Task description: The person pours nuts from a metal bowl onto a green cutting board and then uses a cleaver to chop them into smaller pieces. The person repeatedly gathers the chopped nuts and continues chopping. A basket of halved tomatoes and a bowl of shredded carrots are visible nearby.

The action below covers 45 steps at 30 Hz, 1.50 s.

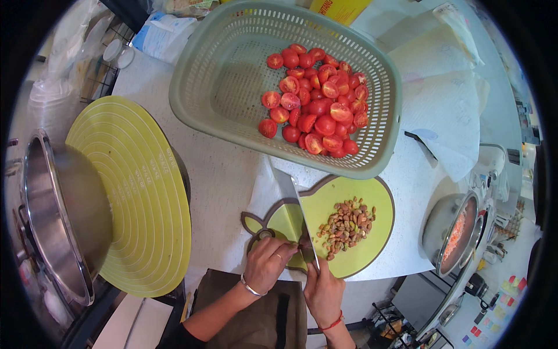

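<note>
A green pear-shaped cutting board [375,200] with a brown rim lies at the counter's front edge. My right hand [323,290] grips the handle end of a broad kitchen knife [310,233], whose blade stands over the board and points away from me. Left of the blade, my left hand [267,263] has its fingertips pinched on a small dark piece of food [301,248], mostly hidden by fingers and blade. On the board right of the knife is a loose pile of shelled pistachios [348,222], some apparently chopped.
Beyond the board a grey-green plastic basket [244,56] holds halved cherry tomatoes [320,104]. At left, a steel bowl [87,192] stands on a round green mat [152,209]. Paper towels [440,104] lie right; a steel bowl [440,222] there holds shredded orange-white food.
</note>
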Motion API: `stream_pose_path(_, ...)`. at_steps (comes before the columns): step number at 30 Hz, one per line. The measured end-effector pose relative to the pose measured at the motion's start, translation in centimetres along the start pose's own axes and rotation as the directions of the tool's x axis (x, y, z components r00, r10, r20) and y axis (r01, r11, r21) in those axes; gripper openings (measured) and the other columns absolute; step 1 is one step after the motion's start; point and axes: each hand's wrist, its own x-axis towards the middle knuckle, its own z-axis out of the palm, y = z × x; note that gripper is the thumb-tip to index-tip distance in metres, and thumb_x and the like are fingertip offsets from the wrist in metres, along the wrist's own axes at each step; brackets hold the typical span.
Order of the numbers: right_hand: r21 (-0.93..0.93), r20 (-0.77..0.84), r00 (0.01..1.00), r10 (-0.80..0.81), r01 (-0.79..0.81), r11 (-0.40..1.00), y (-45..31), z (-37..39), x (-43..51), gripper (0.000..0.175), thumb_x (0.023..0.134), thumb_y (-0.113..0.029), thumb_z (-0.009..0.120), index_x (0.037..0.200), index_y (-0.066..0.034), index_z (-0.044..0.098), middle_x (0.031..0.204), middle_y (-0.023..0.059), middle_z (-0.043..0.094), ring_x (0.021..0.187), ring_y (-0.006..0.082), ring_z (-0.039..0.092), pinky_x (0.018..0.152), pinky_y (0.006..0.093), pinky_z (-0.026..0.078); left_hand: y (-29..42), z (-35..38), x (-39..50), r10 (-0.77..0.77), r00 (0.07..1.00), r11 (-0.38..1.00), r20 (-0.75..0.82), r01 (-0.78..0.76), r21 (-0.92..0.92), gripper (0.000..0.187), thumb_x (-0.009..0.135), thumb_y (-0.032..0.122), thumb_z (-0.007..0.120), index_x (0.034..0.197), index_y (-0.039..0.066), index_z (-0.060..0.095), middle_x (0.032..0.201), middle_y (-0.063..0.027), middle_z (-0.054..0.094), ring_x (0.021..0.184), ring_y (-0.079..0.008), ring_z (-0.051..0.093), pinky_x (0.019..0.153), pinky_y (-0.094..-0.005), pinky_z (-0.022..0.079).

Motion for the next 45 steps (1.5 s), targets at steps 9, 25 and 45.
stream_pose_path(9, 0.111, -0.132, 0.991, -0.006, 0.021, 0.994, 1.6, 0.9, -1.3, 0.015, 0.087, -0.005, 0.063, 0.101, -0.0015, 0.059, 0.059, 0.0113, 0.058, 0.050, 0.0302, 0.059, 0.048, 0.0379, 0.045, -0.1, -0.2, 0.4, 0.000, 0.999, 1.000, -0.038, 0.000, -0.002, 0.014, 0.074, 0.011, 0.075, 0.084, 0.006, 0.067, 0.078, -0.0044, 0.059, 0.072, -0.0224, 0.057, 0.064, -0.0345, 0.048)
stream_pose_path(25, 0.106, -0.123, 0.992, 0.004, 0.009, 0.994, 1.8, 1.0, -1.5, 0.015, 0.087, -0.006, 0.064, 0.101, -0.0021, 0.060, 0.060, 0.0113, 0.059, 0.050, 0.0291, 0.058, 0.048, 0.0376, 0.044, -0.1, -0.4, 0.4, -0.019, 1.000, 1.000, 0.020, 0.019, -0.017, 0.022, 0.070, 0.008, 0.078, 0.091, 0.006, 0.070, 0.087, -0.0073, 0.061, 0.075, -0.0260, 0.060, 0.067, -0.0369, 0.049)
stream_pose_path(45, -0.077, -0.002, 0.998, -0.066, 0.066, 0.995, -0.1, -0.2, 0.0, 0.014, 0.087, -0.004, 0.063, 0.098, 0.0002, 0.058, 0.064, 0.0132, 0.063, 0.052, 0.0293, 0.061, 0.049, 0.0366, 0.046, 0.0, -0.5, 0.5, -0.039, 0.998, 0.999, 0.046, 0.038, 0.007, 0.014, 0.074, 0.011, 0.073, 0.085, 0.004, 0.067, 0.085, -0.0059, 0.058, 0.077, -0.0242, 0.057, 0.068, -0.0363, 0.050)
